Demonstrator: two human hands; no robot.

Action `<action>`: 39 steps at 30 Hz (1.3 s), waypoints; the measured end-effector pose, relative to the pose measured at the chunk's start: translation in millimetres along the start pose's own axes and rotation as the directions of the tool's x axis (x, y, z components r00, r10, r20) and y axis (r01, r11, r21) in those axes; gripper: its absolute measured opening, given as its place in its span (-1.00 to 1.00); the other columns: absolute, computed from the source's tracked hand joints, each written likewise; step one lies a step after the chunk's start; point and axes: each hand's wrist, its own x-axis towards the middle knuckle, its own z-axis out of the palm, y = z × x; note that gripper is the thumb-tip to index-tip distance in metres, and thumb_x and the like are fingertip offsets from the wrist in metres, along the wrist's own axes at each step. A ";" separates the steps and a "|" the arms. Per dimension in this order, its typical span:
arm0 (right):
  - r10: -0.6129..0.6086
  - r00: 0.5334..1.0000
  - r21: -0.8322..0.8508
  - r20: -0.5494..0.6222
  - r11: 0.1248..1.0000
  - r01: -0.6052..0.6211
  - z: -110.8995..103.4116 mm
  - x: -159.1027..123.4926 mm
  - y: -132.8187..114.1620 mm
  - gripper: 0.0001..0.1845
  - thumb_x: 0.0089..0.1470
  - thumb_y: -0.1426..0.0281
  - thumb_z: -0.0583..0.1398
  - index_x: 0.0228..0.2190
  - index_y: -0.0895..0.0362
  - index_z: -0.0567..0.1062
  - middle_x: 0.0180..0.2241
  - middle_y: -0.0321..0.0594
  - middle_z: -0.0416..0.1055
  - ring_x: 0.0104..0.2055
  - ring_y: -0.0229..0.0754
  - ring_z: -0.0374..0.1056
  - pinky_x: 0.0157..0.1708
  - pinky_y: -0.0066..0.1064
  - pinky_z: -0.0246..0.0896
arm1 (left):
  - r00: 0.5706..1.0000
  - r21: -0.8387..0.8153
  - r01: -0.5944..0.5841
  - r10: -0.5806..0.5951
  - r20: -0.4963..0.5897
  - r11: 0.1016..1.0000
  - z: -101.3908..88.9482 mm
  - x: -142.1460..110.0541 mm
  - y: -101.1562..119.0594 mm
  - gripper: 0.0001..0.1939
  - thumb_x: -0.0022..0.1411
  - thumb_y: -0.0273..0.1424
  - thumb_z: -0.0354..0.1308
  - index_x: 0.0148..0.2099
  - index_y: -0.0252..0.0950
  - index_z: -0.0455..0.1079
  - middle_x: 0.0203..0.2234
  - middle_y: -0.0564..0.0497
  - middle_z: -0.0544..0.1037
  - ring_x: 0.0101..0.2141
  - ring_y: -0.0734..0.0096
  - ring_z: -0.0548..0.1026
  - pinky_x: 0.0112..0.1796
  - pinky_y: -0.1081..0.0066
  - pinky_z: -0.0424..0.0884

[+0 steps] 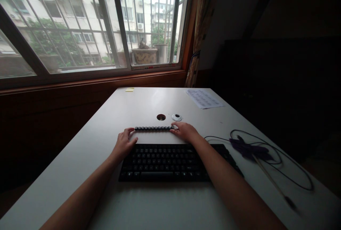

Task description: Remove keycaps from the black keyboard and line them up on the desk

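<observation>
A straight row of small black keycaps (154,128) lies on the white table (101,130), just beyond a black keyboard (165,162). At the row's left end is my left hand (124,142), its index finger reaching the end keycap and its thumb spread away, pointing to the right. My right hand (185,131) is at the other end, with fingertips around the last keycap and fingers apart. Whether it pinches that keycap is hard to see. My right forearm crosses over the keyboard and hides part of its right side.
Behind the row are a round hole (161,117) in the table and a white ring-shaped cover (177,117). Printed sheets (204,98) and a yellow sticky note (129,89) lie farther back. At right, a dark cloth (250,149), a thin stick (271,177) and a looped cable (295,151).
</observation>
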 end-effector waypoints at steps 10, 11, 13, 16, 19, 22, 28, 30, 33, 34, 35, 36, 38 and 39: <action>-0.043 0.994 0.209 -0.097 0.976 0.062 -8.9 -3.5 8.2 -0.34 0.05 0.09 0.26 0.13 0.04 0.29 -0.33 -0.23 0.49 -0.33 -0.17 0.40 -0.28 -0.39 0.24 | 1.000 0.015 -0.004 0.004 -0.010 1.000 -1.0 -1.5 2.6 -0.56 0.17 -0.28 0.12 0.10 -0.23 0.28 0.00 -0.13 0.44 0.08 0.08 0.32 0.10 0.07 0.27; -0.043 0.989 0.246 -0.141 0.966 0.077 -14.1 -5.9 8.6 -0.38 0.07 0.11 0.24 0.11 0.07 0.30 -0.36 -0.25 0.47 -0.35 -0.18 0.39 -0.28 -0.39 0.24 | 1.000 0.020 -0.005 0.005 -0.011 1.000 -1.1 -1.7 2.9 -0.56 0.17 -0.28 0.12 0.10 -0.23 0.28 0.00 -0.13 0.44 0.08 0.08 0.32 0.10 0.06 0.27; -0.011 0.968 0.314 -0.249 0.945 0.091 -27.2 -13.5 8.0 -0.53 0.15 0.13 0.15 0.03 0.10 0.33 -0.38 -0.25 0.44 -0.37 -0.18 0.37 -0.27 -0.38 0.25 | 1.000 0.024 -0.008 0.009 -0.021 1.000 -1.0 -1.9 3.1 -0.57 0.17 -0.28 0.12 0.09 -0.23 0.29 -0.01 -0.12 0.44 0.06 0.08 0.33 0.10 0.06 0.27; 0.130 0.929 0.446 -0.346 0.894 0.041 -48.2 -30.5 3.6 -0.66 0.25 0.18 0.00 -0.06 0.10 0.35 -0.40 -0.24 0.41 -0.35 -0.17 0.36 -0.24 -0.34 0.25 | 0.999 0.023 -0.018 0.019 -0.049 1.000 -1.0 -2.1 3.1 -0.57 0.16 -0.28 0.12 0.08 -0.23 0.30 -0.01 -0.11 0.43 0.05 0.10 0.34 0.10 0.09 0.27; 0.215 0.909 0.629 -0.357 0.774 0.064 -61.1 -50.4 -3.5 -0.69 0.24 0.17 -0.02 -0.11 0.08 0.32 -0.40 -0.25 0.38 -0.37 -0.19 0.34 -0.30 -0.36 0.28 | 0.997 0.031 -0.027 0.029 -0.076 0.999 -2.2 -2.3 3.8 -0.58 0.16 -0.28 0.12 0.07 -0.23 0.32 -0.04 -0.10 0.43 0.04 0.08 0.32 0.05 0.11 0.33; 0.253 0.910 0.721 -0.329 0.689 0.069 -63.1 -67.9 -9.9 -0.67 0.25 0.13 -0.06 -0.24 0.08 0.33 -0.39 -0.24 0.38 -0.38 -0.19 0.33 -0.33 -0.36 0.28 | 0.993 0.036 -0.058 0.061 -0.102 0.998 -5.5 -3.1 6.8 -0.63 0.18 -0.29 0.09 0.03 -0.23 0.36 -0.06 -0.10 0.43 0.01 0.08 0.32 -0.03 0.15 0.40; 0.292 0.874 0.463 -0.389 0.882 -0.089 -61.0 -92.5 -15.4 -0.63 0.25 0.16 -0.10 -0.48 0.05 0.28 -0.48 -0.25 0.34 -0.37 -0.13 0.31 -0.32 -0.36 0.20 | 0.968 0.075 -0.193 0.203 -0.149 0.978 -16.4 -11.0 24.5 -0.78 0.21 -0.35 0.04 -0.16 -0.17 0.47 -0.11 -0.05 0.45 -0.05 0.12 0.35 -0.06 0.18 0.41; 0.294 0.881 0.419 -0.371 0.900 -0.124 -61.1 -97.8 -17.0 -0.62 0.27 0.17 -0.11 -0.49 0.04 0.28 -0.57 -0.30 0.30 -0.46 -0.15 0.28 -0.40 -0.39 0.14 | 0.956 0.106 -0.244 0.258 -0.141 0.964 -19.6 -15.3 32.3 -0.80 0.20 -0.38 0.04 -0.19 -0.16 0.48 -0.15 -0.03 0.47 -0.08 0.13 0.36 -0.03 0.15 0.37; 0.227 0.893 0.357 -0.388 0.931 -0.081 -58.6 -101.7 -19.8 -0.59 0.29 0.19 -0.11 -0.51 0.05 0.30 -0.59 -0.31 0.32 -0.48 -0.17 0.31 -0.40 -0.41 0.11 | 0.934 0.135 -0.338 0.349 -0.069 0.931 -22.2 -21.1 41.9 -0.81 0.19 -0.43 0.02 -0.27 -0.16 0.47 -0.24 -0.02 0.48 -0.13 0.14 0.37 -0.06 0.16 0.35; 0.205 0.897 0.340 -0.393 0.938 -0.065 -57.1 -102.0 -20.7 -0.59 0.29 0.19 -0.12 -0.51 0.05 0.31 -0.59 -0.31 0.34 -0.48 -0.17 0.33 -0.39 -0.41 0.11 | 0.924 0.136 -0.373 0.380 -0.028 0.918 -22.4 -22.5 44.3 -0.81 0.19 -0.45 0.02 -0.30 -0.16 0.46 -0.26 -0.02 0.48 -0.15 0.15 0.38 -0.08 0.17 0.35; 0.189 0.900 0.324 -0.392 0.944 -0.057 -55.4 -102.0 -21.5 -0.58 0.29 0.19 -0.12 -0.51 0.05 0.31 -0.59 -0.30 0.35 -0.48 -0.17 0.34 -0.38 -0.41 0.11 | 0.914 0.134 -0.404 0.406 0.015 0.905 -22.4 -23.7 46.3 -0.82 0.18 -0.46 0.02 -0.32 -0.17 0.45 -0.28 -0.02 0.48 -0.17 0.16 0.38 -0.09 0.18 0.35; 0.178 0.904 0.307 -0.388 0.950 -0.055 -53.8 -101.7 -22.2 -0.58 0.29 0.18 -0.11 -0.51 0.05 0.31 -0.59 -0.30 0.35 -0.48 -0.16 0.34 -0.39 -0.41 0.11 | 0.903 0.132 -0.429 0.426 0.054 0.894 -22.2 -24.6 47.8 -0.83 0.17 -0.47 0.03 -0.33 -0.18 0.44 -0.30 -0.03 0.48 -0.19 0.16 0.38 -0.11 0.19 0.36; 0.154 0.917 0.264 -0.368 0.963 -0.056 -51.3 -101.2 -23.1 -0.59 0.29 0.17 -0.10 -0.51 0.05 0.31 -0.60 -0.30 0.34 -0.51 -0.16 0.33 -0.41 -0.41 0.10 | 0.887 0.127 -0.460 0.448 0.110 0.879 -21.5 -25.5 49.9 -0.84 0.16 -0.50 0.04 -0.34 -0.19 0.42 -0.31 -0.03 0.48 -0.21 0.18 0.37 -0.13 0.21 0.36; 0.143 0.924 0.241 -0.355 0.969 -0.057 -50.7 -101.1 -23.0 -0.59 0.29 0.16 -0.10 -0.51 0.05 0.30 -0.61 -0.30 0.33 -0.52 -0.17 0.33 -0.42 -0.41 0.10 | 0.881 0.123 -0.470 0.455 0.131 0.874 -21.1 -25.6 50.5 -0.84 0.16 -0.51 0.04 -0.34 -0.20 0.42 -0.31 -0.03 0.47 -0.22 0.19 0.37 -0.14 0.21 0.36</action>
